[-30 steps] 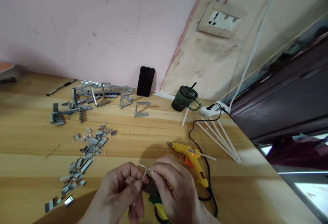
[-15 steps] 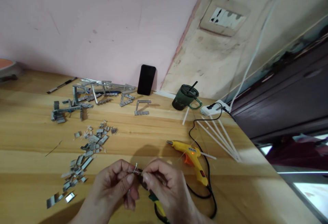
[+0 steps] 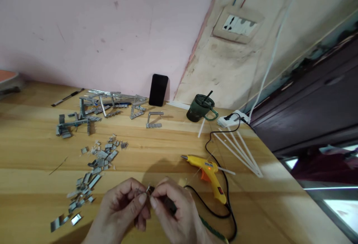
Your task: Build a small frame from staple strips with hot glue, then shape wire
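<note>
My left hand (image 3: 123, 208) is closed, its thumb and fingertips pinching a thin shiny metal-like piece (image 3: 148, 188). Right against it, my right hand (image 3: 176, 210) is also closed, with thumb and forefinger meeting at the same piece. The fingers cover most of it, so its kind does not show. A dark object (image 3: 170, 205) is partly visible under the right fingers; what it is I cannot make out. From behind the right wrist a green handle-like strip (image 3: 213, 229) sticks out. Small silvery cut pieces (image 3: 102, 154) lie scattered left of my hands.
A yellow glue gun (image 3: 211, 173) with a lit orange light lies at right, its black cord looping beside it. Glue sticks (image 3: 236, 151), a power strip (image 3: 233, 119), a green mug (image 3: 200, 108), a phone (image 3: 158, 90) and silvery frames (image 3: 154, 119) stand farther back.
My right hand has shifted slightly left and down, closer to the left fingertips. The green and yellow tool beneath it is now more hidden. The view has tilted slightly.
</note>
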The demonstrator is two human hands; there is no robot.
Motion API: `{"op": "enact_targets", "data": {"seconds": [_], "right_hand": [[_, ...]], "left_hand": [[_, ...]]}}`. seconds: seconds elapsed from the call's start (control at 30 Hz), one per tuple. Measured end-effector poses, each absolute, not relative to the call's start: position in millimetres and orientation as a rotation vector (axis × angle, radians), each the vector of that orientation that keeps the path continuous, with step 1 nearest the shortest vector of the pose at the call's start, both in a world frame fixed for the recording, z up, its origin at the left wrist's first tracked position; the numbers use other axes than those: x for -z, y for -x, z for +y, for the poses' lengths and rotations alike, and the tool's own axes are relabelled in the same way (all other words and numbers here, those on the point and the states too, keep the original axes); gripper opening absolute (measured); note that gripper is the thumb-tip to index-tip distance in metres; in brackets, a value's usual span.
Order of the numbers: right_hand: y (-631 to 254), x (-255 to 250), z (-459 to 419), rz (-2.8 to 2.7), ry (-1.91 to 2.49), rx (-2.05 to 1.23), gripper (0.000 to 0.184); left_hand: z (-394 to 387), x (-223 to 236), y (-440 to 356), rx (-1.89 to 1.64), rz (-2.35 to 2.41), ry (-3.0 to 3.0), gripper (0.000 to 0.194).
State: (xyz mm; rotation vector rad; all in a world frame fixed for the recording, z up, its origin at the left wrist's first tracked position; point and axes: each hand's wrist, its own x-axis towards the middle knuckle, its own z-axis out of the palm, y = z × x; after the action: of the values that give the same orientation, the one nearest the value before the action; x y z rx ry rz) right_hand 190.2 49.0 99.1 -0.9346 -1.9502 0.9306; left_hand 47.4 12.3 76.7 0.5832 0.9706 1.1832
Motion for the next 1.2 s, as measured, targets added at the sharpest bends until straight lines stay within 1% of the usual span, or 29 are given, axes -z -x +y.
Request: {"op": "enact_targets", "data": {"seconds": [0.13,0.3,0.43,0.5,0.57,0.67,0.9,1.2], "right_hand": [[-189.7,-101.6,49.7,-1.930,0.922,-0.933,0.014],[-190.8,-93.7,48.8,-1.934,0.834,-0.804,0.016],[-190.7,-87.8,44.4,-1.988,0.900,-0.738,0.015],[-189.9,-87.8,42.6,-1.936,0.977,-0.863,0.010],[-188.7,-89.0,41.8,-1.805,1.028,-1.071,0.006],[-187.4,-90.2,41.6,-1.621,1.029,-1.322,0.006],[-187.6,-86.4,40.8,-1.312,0.962,-1.676,0.007],[-184.3,-89.3,38.5,-1.241,0.953,-1.649,0.020]], "left_hand": [[13.2,-74.3,-47.7,-1.176,0.993,-0.592,0.023],[13.2,-79.1,-50.0,-1.181,0.997,-0.516,0.027],[12.6,-80.9,-51.2,-1.216,0.994,-0.492,0.027],[12.1,-80.3,-51.0,-1.213,1.003,-0.496,0.027],[11.4,-80.2,-50.7,-1.208,1.020,-0.498,0.028],[10.7,-82.7,-51.1,-1.199,1.049,-0.505,0.029],[10.6,-87.7,-52.5,-1.184,1.084,-0.507,0.032],[11.1,-87.5,-53.6,-1.192,1.060,-0.501,0.031]]}}
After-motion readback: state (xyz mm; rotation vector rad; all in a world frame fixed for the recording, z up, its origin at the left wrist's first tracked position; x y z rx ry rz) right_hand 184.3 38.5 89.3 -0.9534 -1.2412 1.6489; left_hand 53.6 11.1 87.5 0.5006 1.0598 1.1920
